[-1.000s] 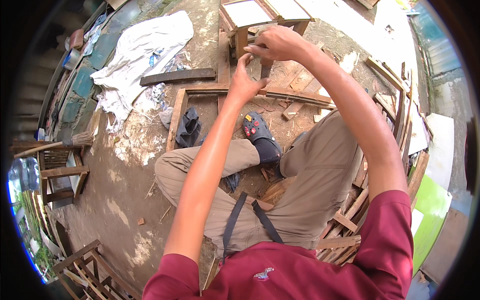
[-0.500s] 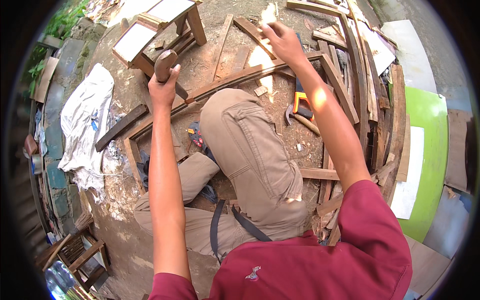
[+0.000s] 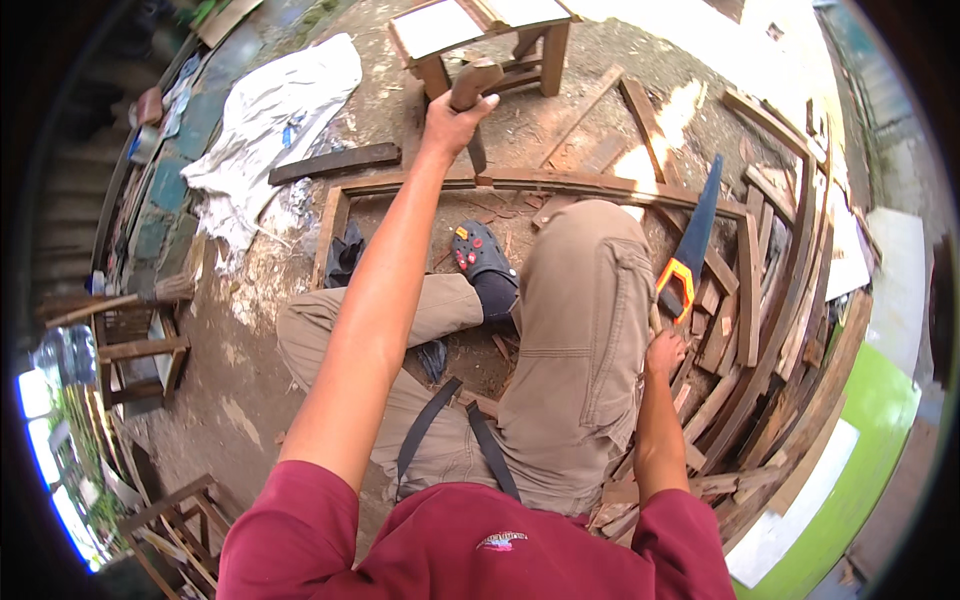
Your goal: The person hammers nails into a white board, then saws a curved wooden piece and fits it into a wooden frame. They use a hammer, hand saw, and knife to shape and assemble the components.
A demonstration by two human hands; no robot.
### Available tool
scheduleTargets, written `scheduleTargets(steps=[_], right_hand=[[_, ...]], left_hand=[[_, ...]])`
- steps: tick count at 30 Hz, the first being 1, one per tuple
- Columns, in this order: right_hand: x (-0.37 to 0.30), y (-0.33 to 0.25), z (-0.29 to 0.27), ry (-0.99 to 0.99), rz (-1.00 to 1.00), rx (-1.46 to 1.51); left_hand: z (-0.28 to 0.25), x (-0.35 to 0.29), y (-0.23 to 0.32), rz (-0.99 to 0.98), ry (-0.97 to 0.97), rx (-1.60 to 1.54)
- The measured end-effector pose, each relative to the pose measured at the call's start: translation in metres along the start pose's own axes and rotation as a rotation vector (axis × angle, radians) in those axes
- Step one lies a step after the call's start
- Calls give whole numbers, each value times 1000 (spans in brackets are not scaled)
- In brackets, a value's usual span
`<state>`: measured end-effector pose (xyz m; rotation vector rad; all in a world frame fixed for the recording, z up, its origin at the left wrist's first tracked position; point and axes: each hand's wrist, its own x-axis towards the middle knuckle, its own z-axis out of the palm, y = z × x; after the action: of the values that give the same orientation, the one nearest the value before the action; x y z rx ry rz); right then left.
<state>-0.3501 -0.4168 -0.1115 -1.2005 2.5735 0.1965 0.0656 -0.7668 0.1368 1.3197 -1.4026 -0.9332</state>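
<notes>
My left hand is closed around the thick wooden handle of a chisel. Its dark blade points down onto the far rail of a wooden frame, by a small notch. Beside my right knee, my right hand is closed on the wooden handle of a hammer, whose head is partly hidden near the saw's grip. The handsaw, with a dark blade and an orange and black handle, lies across the frame's right end. My bent legs and a dark clog are inside the frame.
A small wooden bench with white panels stands beyond the frame. White cloth and a dark wood offcut lie to the left. Long timber strips and a green board are piled on the right. Wooden stools stand at lower left.
My right hand has come down from above the frame's far rail to the hammer beside my knee and closed on it. The chisel stays in my left hand. The view has turned.
</notes>
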Motion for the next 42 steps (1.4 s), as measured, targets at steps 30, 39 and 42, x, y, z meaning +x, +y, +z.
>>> scheduleTargets(steps=[30, 39, 42], right_hand=[[-58, -209, -403, -139, -739, 951], [-141, -340, -454, 222, -1020, 707], [-123, -350, -420, 163, -1047, 526]], left_hand=[[-31, -11, -7, 7, 149, -238], [-13, -2, -19, 74, 108, -240], [-4, -6, -4, 148, 110, -326]])
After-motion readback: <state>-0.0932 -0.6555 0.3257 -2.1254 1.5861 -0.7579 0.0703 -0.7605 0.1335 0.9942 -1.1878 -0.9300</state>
